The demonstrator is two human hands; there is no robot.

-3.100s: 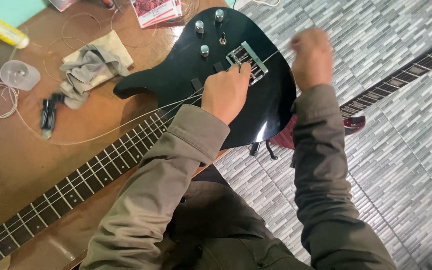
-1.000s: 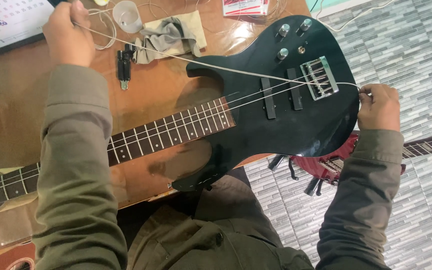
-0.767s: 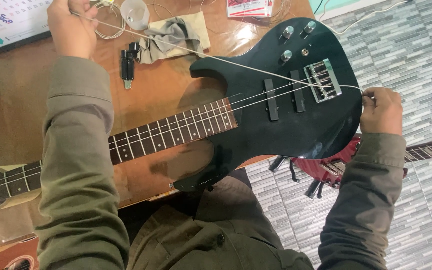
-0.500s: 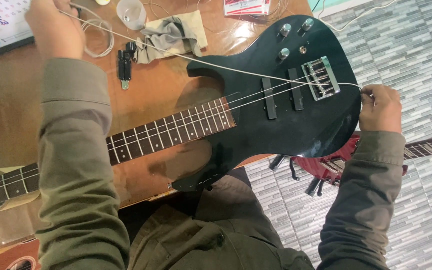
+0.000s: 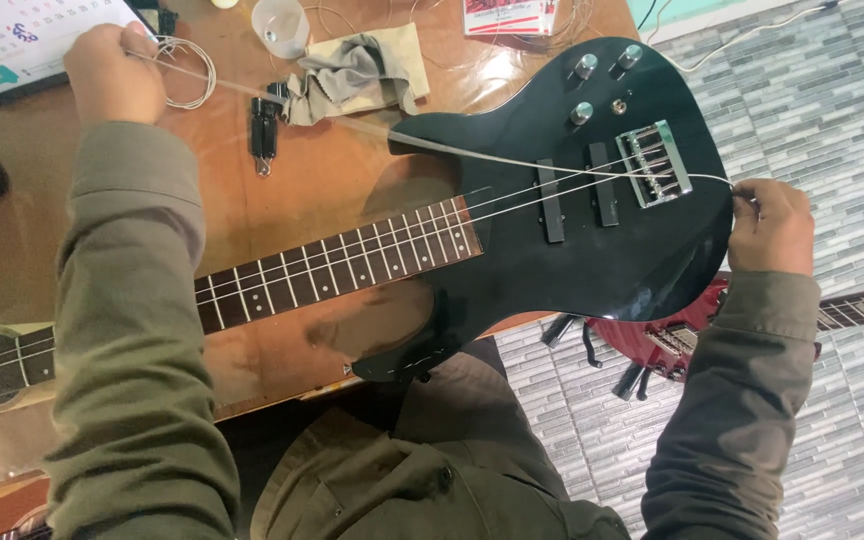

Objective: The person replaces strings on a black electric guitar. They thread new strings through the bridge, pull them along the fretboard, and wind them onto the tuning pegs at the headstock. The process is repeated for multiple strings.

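A glossy black bass guitar (image 5: 592, 250) lies across the brown table (image 5: 332, 180), its dark fretted neck (image 5: 332, 265) running to the left. My left hand (image 5: 112, 75) is far left at the top, closed on a loose metal string (image 5: 452, 148) whose coiled end (image 5: 187, 75) sits beside it. That string stretches diagonally over the body to the chrome bridge (image 5: 655, 163). My right hand (image 5: 770, 225) pinches the string's other end at the body's rear edge, just past the bridge.
A grey cloth (image 5: 352, 75), a clear plastic cup (image 5: 280, 22), a small black tool (image 5: 264, 130) and a calendar (image 5: 22, 40) lie on the table. A red guitar (image 5: 672, 335) rests on the grey tiled floor (image 5: 832, 110) under my right arm.
Three seconds ago both hands were near the guitar body. Since a second ago my left hand has drawn the string slightly further left; my right hand stays at the bridge end.
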